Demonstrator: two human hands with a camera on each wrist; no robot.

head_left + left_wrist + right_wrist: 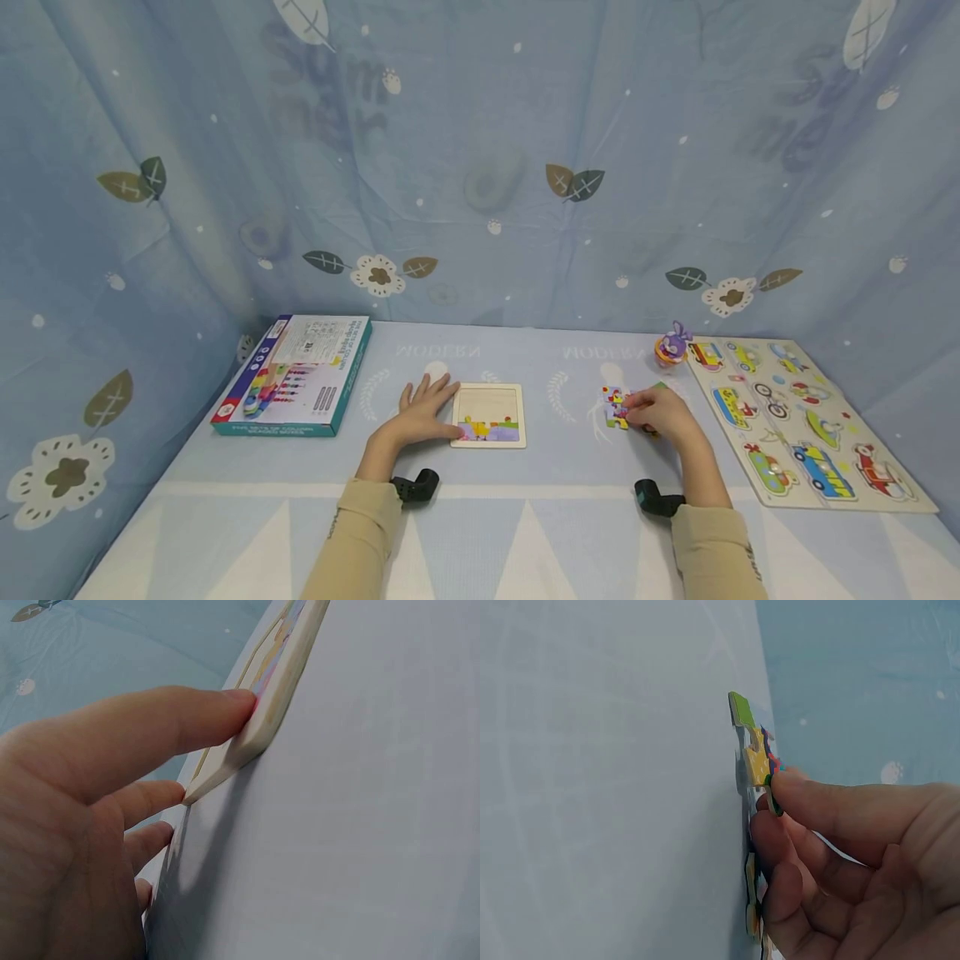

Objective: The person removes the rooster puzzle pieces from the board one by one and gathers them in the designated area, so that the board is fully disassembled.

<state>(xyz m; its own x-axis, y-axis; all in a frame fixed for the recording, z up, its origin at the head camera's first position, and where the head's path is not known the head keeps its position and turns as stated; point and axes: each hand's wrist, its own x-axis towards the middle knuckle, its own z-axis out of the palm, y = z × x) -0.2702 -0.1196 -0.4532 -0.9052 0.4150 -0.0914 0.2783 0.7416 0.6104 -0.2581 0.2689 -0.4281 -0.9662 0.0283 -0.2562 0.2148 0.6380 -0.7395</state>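
A wooden puzzle tray (487, 397) lies in the middle of the table, with several colourful pieces (491, 431) along its lower part. My left hand (420, 414) is spread at the tray's left side. Its thumb (187, 720) rests on the tray's near corner, and the other fingers lie mostly straight at the side. To the right, my right hand (663, 412) pinches a small jigsaw piece (775, 801) between thumb and fingers. Loose puzzle pieces (615, 408) lie on the table beside and under that hand, which partly hides them.
A boxed toy set (300, 375) lies at the left. A small purple figure (672, 344) stands behind my right hand. At the right lies a large wooden vehicle puzzle board (810, 425). A blue curtain (480, 167) hangs along the back edge of the table.
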